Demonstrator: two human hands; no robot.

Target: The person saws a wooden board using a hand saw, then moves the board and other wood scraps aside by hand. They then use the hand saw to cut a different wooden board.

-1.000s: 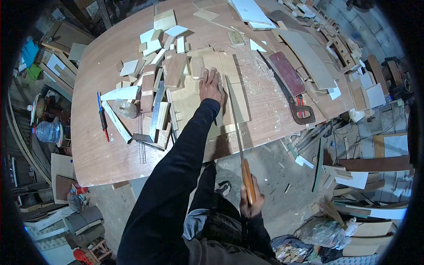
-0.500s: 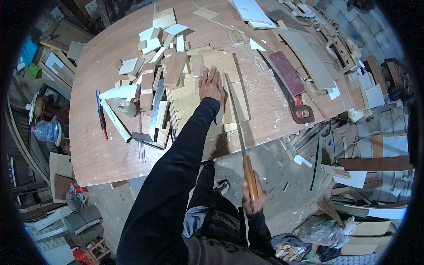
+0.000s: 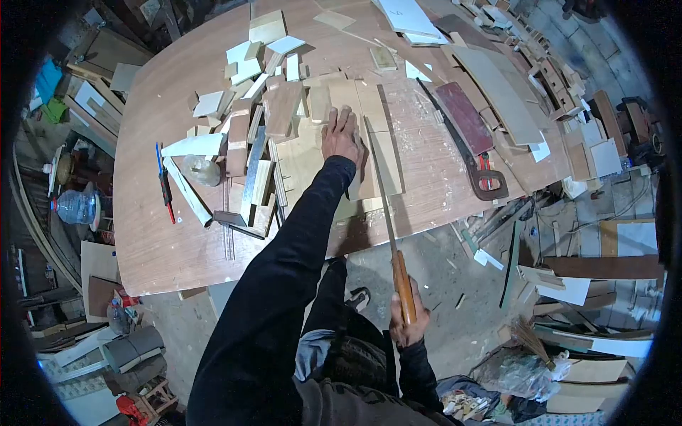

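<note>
My left hand (image 3: 341, 135) lies palm down with its fingers stretched out on a pale wooden board (image 3: 366, 174). Below the table's front edge, my right hand (image 3: 410, 316) is wrapped round the wooden handle of a handsaw (image 3: 389, 220). The saw's long, narrow blade reaches forward over the board, just right of my left hand. To the left of that hand are a brown wood block (image 3: 283, 108) and a metal straight strip (image 3: 253, 167) among stacked wood pieces.
The brown table (image 3: 163, 259) also carries a second saw with a black handle (image 3: 490, 186), a dark red block (image 3: 463, 117), a blue and red tool (image 3: 165, 186), a small clear bag (image 3: 202, 171) and long boards at the right. Scrap wood lies on the floor.
The view has shifted very slightly. My left hand stays on the board and my right hand still grips the saw, with hardly any visible movement.
</note>
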